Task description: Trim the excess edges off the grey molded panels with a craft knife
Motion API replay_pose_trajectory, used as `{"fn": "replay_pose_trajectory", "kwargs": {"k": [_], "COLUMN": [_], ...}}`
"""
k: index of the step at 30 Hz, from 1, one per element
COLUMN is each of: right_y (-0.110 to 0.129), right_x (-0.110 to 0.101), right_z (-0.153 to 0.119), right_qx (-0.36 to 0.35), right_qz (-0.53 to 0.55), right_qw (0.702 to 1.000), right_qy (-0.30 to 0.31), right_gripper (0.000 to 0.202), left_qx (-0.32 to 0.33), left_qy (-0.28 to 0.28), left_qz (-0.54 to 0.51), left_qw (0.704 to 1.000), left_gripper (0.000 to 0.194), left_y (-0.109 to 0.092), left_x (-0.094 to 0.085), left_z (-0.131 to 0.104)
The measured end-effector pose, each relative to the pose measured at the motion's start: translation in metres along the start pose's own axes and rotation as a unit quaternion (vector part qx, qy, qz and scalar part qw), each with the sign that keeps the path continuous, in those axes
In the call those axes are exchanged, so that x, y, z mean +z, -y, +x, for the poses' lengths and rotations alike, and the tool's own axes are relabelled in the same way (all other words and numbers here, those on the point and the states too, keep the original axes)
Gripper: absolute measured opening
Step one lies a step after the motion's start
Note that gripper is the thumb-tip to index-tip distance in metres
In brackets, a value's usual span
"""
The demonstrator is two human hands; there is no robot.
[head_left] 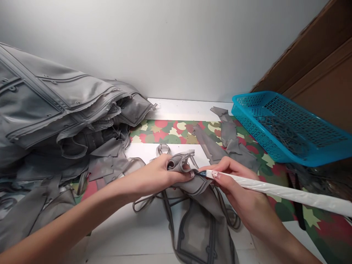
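Observation:
My left hand (162, 172) is closed around a bunched, folded edge of a grey garment piece (195, 227). The garment has dark raised seams and thin straps. It hangs from the hand down toward the bottom of the view. Between the thumb and fingers of my right hand (233, 179) is a long white-wrapped rod (275, 187) with a dark blue tip. That tip meets the grey material close to my left fingertips; the exact contact point is hidden. Loops of grey cord (144, 205) dangle beneath my hands.
A large pile of grey garment pieces (55, 99) rises at the left. Grey scraps (228, 128) lie on the camouflage-patterned strip (156, 130). At the right, a blue basket (275, 146) holds thin dark strands, beside a cardboard panel (321, 62). A white wall (176, 47) stands behind.

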State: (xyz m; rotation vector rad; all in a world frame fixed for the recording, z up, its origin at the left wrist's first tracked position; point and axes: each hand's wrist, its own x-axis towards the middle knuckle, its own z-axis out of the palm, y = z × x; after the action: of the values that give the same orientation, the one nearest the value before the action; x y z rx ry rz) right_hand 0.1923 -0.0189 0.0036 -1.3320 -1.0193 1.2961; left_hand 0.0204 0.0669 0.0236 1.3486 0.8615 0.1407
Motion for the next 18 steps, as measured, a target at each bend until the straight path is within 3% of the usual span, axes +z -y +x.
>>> {"fn": "replay_pose_trajectory", "kwargs": {"k": [12,18], "right_y": [0.006,0.001], "right_x": [0.005,0.009], "right_z": [0.000,-0.005], "right_qx": [-0.096,-0.136], "right_qz": [-0.156,-0.224], "right_qw": [0.982,0.962], "right_qy": [-0.045,-0.077], "right_gripper": [0.011,0.010], "left_qx": [0.051,0.076], "left_qy": [-0.020,-0.066], "left_qz": [0.093,0.143], "left_qw": [0.994,0.985], "left_gripper": [0.010,0.007], "left_y": [0.002,0.001], "left_x": [0.004,0.013], "left_z": [-0.002,-0.005]}}
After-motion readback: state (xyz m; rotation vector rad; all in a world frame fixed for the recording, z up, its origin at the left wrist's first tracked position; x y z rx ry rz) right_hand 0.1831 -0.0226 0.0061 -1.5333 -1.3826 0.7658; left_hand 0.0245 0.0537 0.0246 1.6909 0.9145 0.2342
